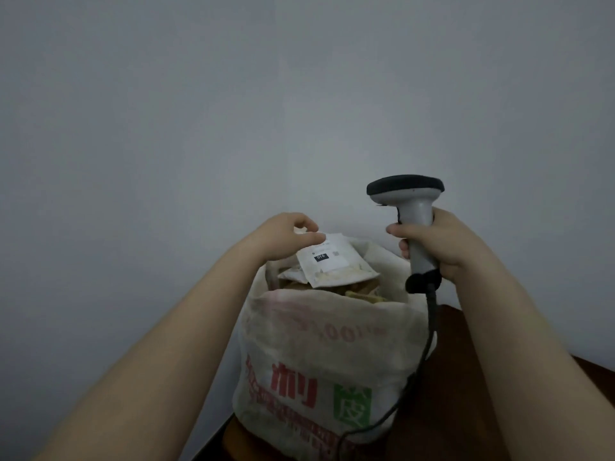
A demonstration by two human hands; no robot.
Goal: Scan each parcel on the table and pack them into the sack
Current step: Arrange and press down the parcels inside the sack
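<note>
A white woven sack (319, 354) with red and green print stands upright in front of me, its mouth open and stuffed with parcels. A white flat parcel (336, 261) with a shipping label lies on top of the pile, tilted. My left hand (286, 236) is at its upper left corner, thumb and fingers pinching the edge. My right hand (439, 247) grips the handle of a grey and black barcode scanner (411, 207), held upright to the right of the sack's mouth. Its black cable (429, 331) hangs down across the sack.
A dark brown table surface (466, 377) shows to the right of and below the sack. A plain grey wall (233, 111) fills the background. Brown parcels (362, 292) sit deeper in the sack.
</note>
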